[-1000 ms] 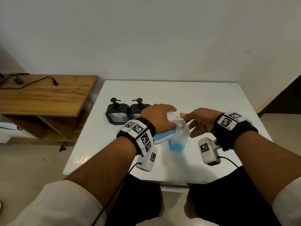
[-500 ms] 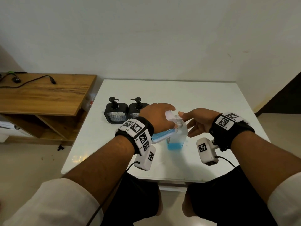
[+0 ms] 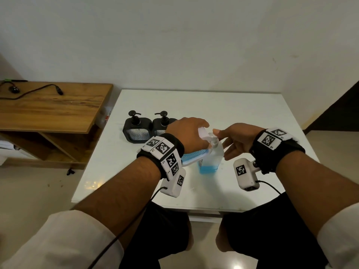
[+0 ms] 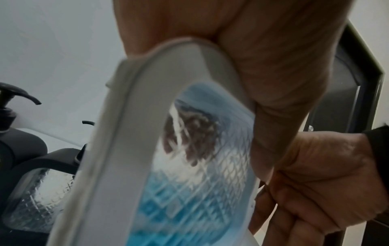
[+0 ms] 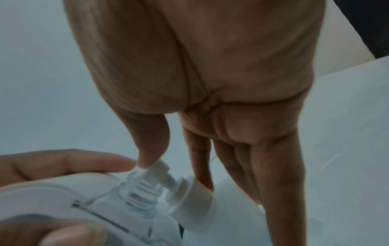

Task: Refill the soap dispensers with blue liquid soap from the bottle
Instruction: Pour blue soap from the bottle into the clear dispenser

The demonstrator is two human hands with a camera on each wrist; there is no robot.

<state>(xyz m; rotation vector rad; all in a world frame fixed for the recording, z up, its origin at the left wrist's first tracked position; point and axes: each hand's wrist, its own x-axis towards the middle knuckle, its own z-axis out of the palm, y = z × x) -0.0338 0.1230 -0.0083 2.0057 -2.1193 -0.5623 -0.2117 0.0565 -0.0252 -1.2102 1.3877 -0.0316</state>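
Observation:
A white-framed soap dispenser point(image 3: 191, 159) point(image 4: 189, 166) with a ribbed window, blue soap inside, is tilted in the grip of my left hand point(image 3: 187, 133) point(image 4: 273, 66). Close to its right a clear bottle point(image 3: 210, 162) stands on the white table point(image 3: 213, 105), with blue soap in its bottom third. My right hand point(image 3: 219, 133) point(image 5: 174, 174) pinches the white pump head point(image 3: 213, 140) point(image 5: 189, 198) at the clear threaded neck between thumb and forefinger, the other fingers straight. Whether that neck belongs to the bottle or to the dispenser I cannot tell. Two black dispensers point(image 3: 137, 129) point(image 4: 31, 158) stand side by side behind my left wrist.
A wooden side table point(image 3: 48, 107) with a black cable point(image 3: 35, 90) on it stands left of the white table. The wall runs along the table's far edge. My knees are under the near edge.
Both hands keep their holds in the same place. The view has shifted slightly.

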